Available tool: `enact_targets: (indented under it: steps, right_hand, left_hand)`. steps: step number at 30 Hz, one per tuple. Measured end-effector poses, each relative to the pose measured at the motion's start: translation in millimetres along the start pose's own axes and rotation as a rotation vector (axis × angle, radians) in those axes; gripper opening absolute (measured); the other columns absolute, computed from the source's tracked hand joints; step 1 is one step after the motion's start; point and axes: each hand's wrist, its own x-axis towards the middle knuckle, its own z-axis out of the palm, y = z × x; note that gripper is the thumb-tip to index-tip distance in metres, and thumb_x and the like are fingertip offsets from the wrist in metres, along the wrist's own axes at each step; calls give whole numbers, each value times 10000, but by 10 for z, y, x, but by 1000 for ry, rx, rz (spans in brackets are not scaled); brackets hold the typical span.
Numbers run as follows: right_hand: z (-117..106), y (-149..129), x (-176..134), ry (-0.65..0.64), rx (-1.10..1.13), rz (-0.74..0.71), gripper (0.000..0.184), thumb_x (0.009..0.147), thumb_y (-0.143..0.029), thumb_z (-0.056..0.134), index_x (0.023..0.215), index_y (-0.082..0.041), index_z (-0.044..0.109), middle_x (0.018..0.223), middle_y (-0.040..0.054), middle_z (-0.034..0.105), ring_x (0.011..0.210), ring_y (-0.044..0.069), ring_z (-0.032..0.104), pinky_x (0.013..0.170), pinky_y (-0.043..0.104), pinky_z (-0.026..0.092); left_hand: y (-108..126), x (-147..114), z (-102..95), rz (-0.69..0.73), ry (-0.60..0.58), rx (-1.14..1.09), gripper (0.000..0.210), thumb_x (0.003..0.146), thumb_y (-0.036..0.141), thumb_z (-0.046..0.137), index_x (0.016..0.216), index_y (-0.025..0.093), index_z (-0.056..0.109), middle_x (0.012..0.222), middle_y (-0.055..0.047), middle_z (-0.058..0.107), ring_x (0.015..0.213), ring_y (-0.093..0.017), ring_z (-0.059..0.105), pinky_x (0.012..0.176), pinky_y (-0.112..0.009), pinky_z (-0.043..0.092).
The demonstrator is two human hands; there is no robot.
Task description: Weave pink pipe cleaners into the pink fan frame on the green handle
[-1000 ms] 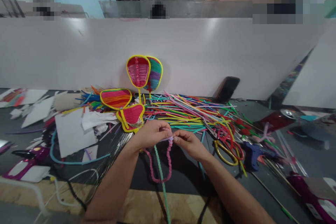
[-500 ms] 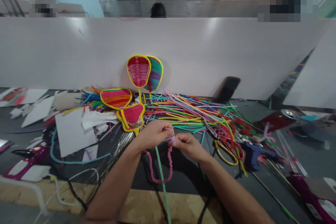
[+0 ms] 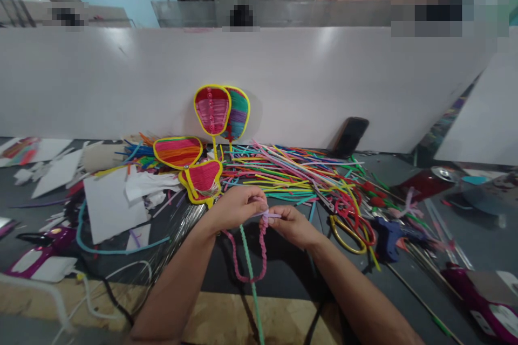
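My left hand (image 3: 245, 206) is closed on the upper part of a pink twisted pipe cleaner loop (image 3: 263, 259), which hangs down in a U shape. Close beside it, my right hand (image 3: 293, 223) pinches a light purple pipe cleaner (image 3: 274, 215) that crosses the loop's right side. A mint green pipe cleaner stem (image 3: 249, 264) runs from under my left hand down past the table edge, crossing the bottom of the loop. Just behind my left hand lies a fan-like piece (image 3: 204, 177) with a yellow rim and pink filling.
Many coloured pipe cleaners (image 3: 279, 170) lie behind my hands. Yellow-handled scissors (image 3: 348, 234), a blue glue gun (image 3: 388, 237) and a red can (image 3: 431, 183) are to the right. A phone (image 3: 351, 136) leans on the white partition (image 3: 295, 81). White card (image 3: 113, 205) lies left.
My right hand's fingers have shifted slightly, and the light purple pipe cleaner's end now points out to the right. My left hand and the pink loop have hardly moved.
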Motion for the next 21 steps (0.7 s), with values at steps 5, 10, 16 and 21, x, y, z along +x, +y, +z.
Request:
enact_targets:
  steps: [5, 10, 16, 21]
  right_hand:
    - [12, -46, -10, -20, -69, -32, 210, 797, -372, 640, 773, -169, 687, 750, 7, 640, 740, 125, 555, 783, 266, 407]
    - [10, -79, -26, -47, 18, 30, 214, 765, -370, 675, 845, -173, 685, 786, 18, 663, 789, 138, 590, 819, 287, 419]
    - [-6, -110, 5, 103, 9, -16, 229, 710, -375, 723, 848, -195, 688, 773, 3, 655, 726, 130, 572, 784, 293, 432]
    - [-27, -141, 9, 120, -77, -19, 217, 733, -391, 699, 780, -179, 683, 701, -19, 610, 666, 111, 516, 710, 260, 407]
  left_hand:
    - [20, -11, 15, 11, 10, 5, 194, 769, 314, 506, 765, 157, 618, 660, 20, 586, 617, -114, 496, 552, -203, 346]
    - [7, -8, 22, -5, 3, -29, 206, 771, 331, 505, 765, 157, 614, 647, 19, 598, 599, -114, 508, 543, -203, 353]
    - [-33, 10, 5, -30, 48, 14, 196, 756, 335, 532, 758, 162, 625, 641, 35, 589, 600, -109, 507, 543, -202, 346]
    - [-5, 12, 59, -3, 69, 119, 223, 764, 357, 525, 744, 176, 655, 633, 29, 603, 597, -119, 521, 546, -217, 335]
